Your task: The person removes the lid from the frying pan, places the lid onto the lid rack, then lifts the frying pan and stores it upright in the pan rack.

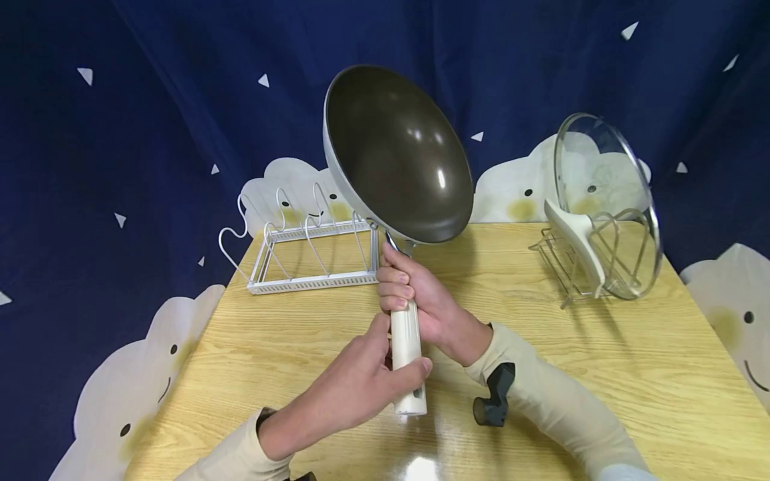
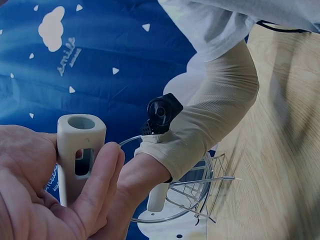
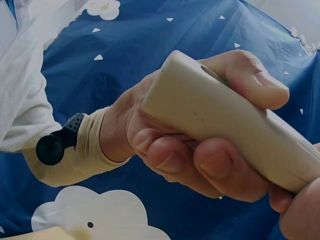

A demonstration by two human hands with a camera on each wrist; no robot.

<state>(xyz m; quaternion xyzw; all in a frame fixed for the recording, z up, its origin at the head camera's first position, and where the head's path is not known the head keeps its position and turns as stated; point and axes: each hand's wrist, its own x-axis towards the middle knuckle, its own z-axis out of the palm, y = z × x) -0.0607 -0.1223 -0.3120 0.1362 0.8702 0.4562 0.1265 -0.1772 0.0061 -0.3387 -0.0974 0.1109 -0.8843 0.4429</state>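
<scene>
A dark non-stick wok (image 1: 397, 150) is held tilted up above the wooden table (image 1: 601, 374), its inside facing me. Its cream handle (image 1: 406, 341) points down toward me. My right hand (image 1: 409, 290) grips the upper part of the handle just below the pan. My left hand (image 1: 385, 361) grips the lower end, thumb across the front. In the left wrist view my left hand (image 2: 75, 190) wraps the handle's hollow end (image 2: 80, 145). The right wrist view shows the left hand's fingers (image 3: 200, 165) curled round the handle (image 3: 225, 125).
A white wire pot rack (image 1: 313, 260) stands at the table's back left, behind the wok. At the back right a glass lid (image 1: 607, 200) with a cream handle leans in a metal wire rack (image 1: 565, 267). A dark blue cloth hangs all around.
</scene>
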